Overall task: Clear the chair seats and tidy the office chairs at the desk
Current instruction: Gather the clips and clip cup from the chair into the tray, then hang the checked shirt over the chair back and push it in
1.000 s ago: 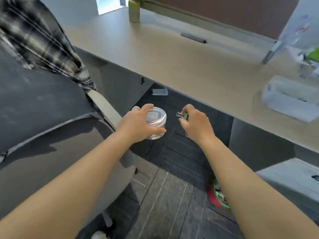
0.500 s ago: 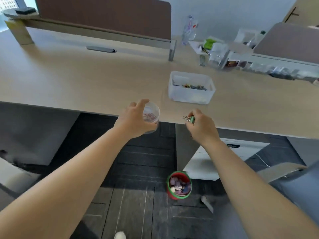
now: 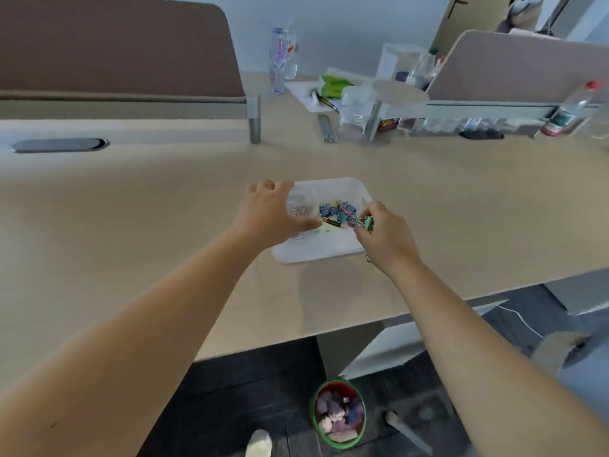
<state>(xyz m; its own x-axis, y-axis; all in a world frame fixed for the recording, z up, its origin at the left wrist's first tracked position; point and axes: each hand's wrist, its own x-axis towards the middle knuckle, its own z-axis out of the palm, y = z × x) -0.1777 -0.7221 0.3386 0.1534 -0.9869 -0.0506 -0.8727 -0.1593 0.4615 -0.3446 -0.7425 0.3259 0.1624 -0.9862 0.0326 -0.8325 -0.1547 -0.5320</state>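
My left hand (image 3: 268, 212) grips a small clear plastic jar (image 3: 301, 206) with pink clips inside, holding it over the left part of a white plastic tray (image 3: 316, 252) on the beige desk (image 3: 131, 225). My right hand (image 3: 384, 234) pinches a green binder clip (image 3: 367, 222) at the tray's right edge. A pile of coloured binder clips (image 3: 336, 211) lies in the tray between the hands. No chair seat shows clearly; a chair armrest (image 3: 557, 349) pokes in at the right.
Brown divider panels (image 3: 115, 47) stand along the desk's back. Water bottles (image 3: 278, 57), a green packet (image 3: 334, 85) and clutter crowd the far right. Under the desk stand a white drawer unit (image 3: 382, 351) and a red-green bin (image 3: 339, 413) with scraps on dark floor.
Both hands moved from below the desk edge, away from the chair, up and forward over the tray, carrying the jar and the green clip. The view swung right, and the chair left the frame.
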